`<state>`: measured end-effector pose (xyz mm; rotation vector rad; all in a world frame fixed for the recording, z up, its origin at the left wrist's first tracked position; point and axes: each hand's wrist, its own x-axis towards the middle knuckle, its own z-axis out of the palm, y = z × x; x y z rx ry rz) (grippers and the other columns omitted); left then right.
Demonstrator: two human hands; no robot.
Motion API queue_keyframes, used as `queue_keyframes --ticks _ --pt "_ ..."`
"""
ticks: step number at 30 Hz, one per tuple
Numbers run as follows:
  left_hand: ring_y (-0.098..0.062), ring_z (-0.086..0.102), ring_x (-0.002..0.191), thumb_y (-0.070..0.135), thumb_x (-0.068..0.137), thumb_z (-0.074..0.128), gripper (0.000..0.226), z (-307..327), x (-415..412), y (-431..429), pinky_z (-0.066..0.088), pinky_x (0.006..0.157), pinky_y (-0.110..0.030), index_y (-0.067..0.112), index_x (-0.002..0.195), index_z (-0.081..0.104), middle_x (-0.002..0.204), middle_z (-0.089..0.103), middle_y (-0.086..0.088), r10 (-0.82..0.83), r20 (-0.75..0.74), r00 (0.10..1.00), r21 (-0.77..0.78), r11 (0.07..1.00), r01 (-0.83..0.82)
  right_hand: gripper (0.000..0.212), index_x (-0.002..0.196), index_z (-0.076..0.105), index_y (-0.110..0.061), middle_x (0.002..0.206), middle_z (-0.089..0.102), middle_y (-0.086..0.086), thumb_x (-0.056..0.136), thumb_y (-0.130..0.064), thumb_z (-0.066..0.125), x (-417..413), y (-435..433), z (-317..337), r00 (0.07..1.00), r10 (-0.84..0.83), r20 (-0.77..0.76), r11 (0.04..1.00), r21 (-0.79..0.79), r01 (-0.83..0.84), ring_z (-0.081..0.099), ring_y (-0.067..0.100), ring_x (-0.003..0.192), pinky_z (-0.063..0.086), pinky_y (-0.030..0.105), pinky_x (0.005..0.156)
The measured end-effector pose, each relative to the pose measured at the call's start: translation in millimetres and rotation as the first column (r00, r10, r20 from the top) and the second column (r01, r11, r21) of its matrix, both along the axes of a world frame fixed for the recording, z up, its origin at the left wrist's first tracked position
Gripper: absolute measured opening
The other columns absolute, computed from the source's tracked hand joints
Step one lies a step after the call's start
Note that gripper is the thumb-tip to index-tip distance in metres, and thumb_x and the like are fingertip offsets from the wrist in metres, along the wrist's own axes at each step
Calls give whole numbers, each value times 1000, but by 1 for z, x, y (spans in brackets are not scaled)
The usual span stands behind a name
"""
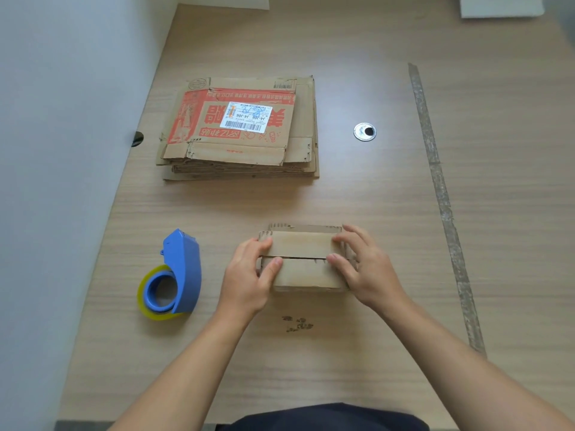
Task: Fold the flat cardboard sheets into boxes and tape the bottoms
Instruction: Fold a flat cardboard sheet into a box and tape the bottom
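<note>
Left hand (249,275) and right hand (364,269) clamp the small folded box (303,259) from either side at lower centre of frame, thumbs pressing its two closed flaps together along the seam. Blue tape dispenser (174,275) sits on the table (373,197) just left of the left hand, untouched. Stack of flat cardboard sheets (239,129) lies at upper centre-left, well apart from the box.

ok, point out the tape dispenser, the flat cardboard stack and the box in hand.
tape dispenser (184,269), head view, blue plastic body.
flat cardboard stack (245,117), head view, white label on the top sheet.
box (303,244), head view, far bottom flap.
</note>
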<state>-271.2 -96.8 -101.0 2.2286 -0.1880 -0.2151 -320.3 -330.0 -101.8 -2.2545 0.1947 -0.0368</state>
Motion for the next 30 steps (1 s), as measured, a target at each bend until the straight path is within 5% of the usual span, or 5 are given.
queue_keyframes --ticks 8,13,19,25,30 --pt "-11 54 116 48 89 57 42 -10 0 0 55 86 -41 17 116 67 121 57 -1 6 24 1000 -7 1000 -6 55 132 54 -33 146 48 -2 87 -64 46 -3 29 -8 959 271 82 879 -427 -212 31 27 142 33 63 109" --pt "2 54 116 40 83 67 60 1 2 9 53 81 -18 31 139 47 131 52 14 -60 -102 993 -136 990 46 55 131 52 -37 140 46 -2 87 -70 43 -4 24 -13 955 279 96 861 -465 -205 36 27 139 33 60 109" --pt "-1 44 134 37 83 67 74 2 -5 15 49 101 -26 20 150 39 149 45 8 -140 -124 982 -143 982 122 59 129 47 -41 150 35 0 84 -79 37 -4 25 -5 963 270 -1 840 -488 -236 27 30 145 27 63 111" --pt "14 49 118 27 87 71 61 4 -1 6 51 88 -15 21 144 47 135 51 13 -93 -120 988 -185 980 70 63 132 42 -41 157 30 -1 83 -80 33 0 16 -3 934 345 -88 789 -513 -340 20 30 148 26 70 109" --pt "-2 61 110 40 81 71 62 -2 1 6 57 86 -30 18 137 55 128 59 6 -40 -134 990 -174 985 16 56 133 39 -42 158 23 -2 84 -69 34 4 21 8 925 341 -168 767 -519 -377 12 30 149 21 72 110"
